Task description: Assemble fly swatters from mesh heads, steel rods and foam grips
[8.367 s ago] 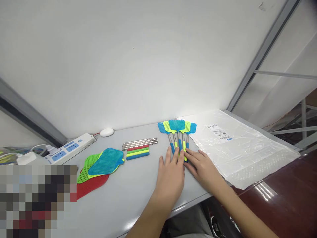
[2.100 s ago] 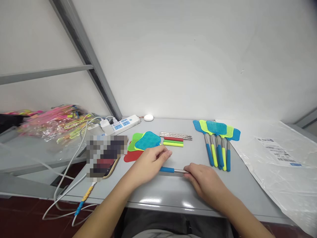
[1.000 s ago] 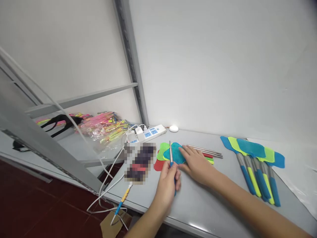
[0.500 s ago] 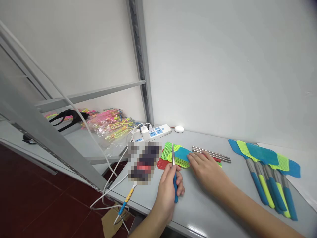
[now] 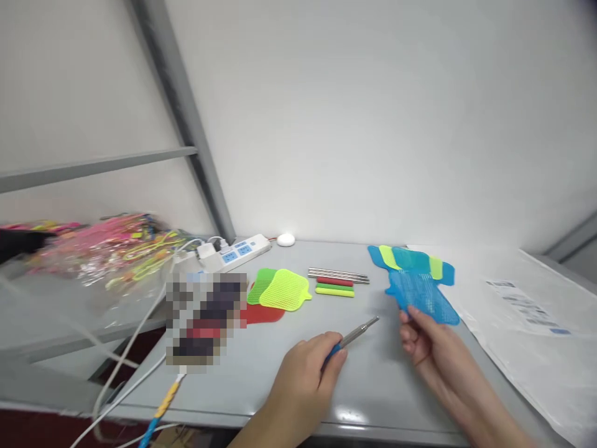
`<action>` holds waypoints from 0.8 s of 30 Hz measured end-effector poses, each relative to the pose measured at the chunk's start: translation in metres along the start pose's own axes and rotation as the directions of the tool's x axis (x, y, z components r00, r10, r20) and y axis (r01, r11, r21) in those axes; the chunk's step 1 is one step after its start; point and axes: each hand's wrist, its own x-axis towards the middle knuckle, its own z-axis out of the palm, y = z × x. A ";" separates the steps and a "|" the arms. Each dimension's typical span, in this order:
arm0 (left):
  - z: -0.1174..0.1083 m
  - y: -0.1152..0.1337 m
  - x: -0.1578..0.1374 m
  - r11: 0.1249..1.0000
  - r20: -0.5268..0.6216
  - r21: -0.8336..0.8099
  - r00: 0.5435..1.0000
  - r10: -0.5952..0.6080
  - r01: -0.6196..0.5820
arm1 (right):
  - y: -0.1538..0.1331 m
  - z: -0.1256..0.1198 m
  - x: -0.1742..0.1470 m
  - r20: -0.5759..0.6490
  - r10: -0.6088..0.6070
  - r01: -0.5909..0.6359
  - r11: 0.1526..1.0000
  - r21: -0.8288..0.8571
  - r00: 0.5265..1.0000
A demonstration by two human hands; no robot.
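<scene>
My left hand (image 5: 305,379) is closed around the blue grip of a fly swatter handle (image 5: 357,334), whose metal rod points up and right. In my right hand (image 5: 436,351) a blue mesh fly swatter head (image 5: 420,295) is pinched between thumb and fingers, its small stem facing left toward the rod. The two parts are apart. Behind the blue head lie assembled fly swatters (image 5: 410,258) with blue and yellow-green heads; their handles are mostly hidden. Loose yellow-green (image 5: 285,289), green (image 5: 261,285) and red (image 5: 261,313) swatter heads overlap on the table.
Several metal rods (image 5: 338,274) lie near the wall beside red, green and yellow-green grips (image 5: 334,292). A power strip (image 5: 245,252) and a white oval object (image 5: 286,239) stand at the back. A blurred-out item (image 5: 205,320) is at left, with cables. White plastic packaging (image 5: 536,336) covers the right side.
My right hand has picked up the blue swatter head from the loose pile and moved right. My left hand has tilted the handle rightward. The view has turned right.
</scene>
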 end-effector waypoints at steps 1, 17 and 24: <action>0.004 -0.001 0.002 0.996 0.009 0.081 0.999 0.045 -0.045 | 0.006 -0.003 -0.007 -0.031 0.116 -0.114 0.991 0.069 0.993; 0.006 -0.008 0.001 0.830 0.066 0.516 0.976 0.210 -0.213 | 0.017 -0.022 -0.037 0.233 0.144 -0.086 0.967 -0.242 0.962; 0.005 -0.011 -0.002 0.826 0.100 0.513 0.971 0.216 -0.236 | 0.017 -0.023 -0.036 0.274 0.113 -0.068 0.984 -0.167 0.955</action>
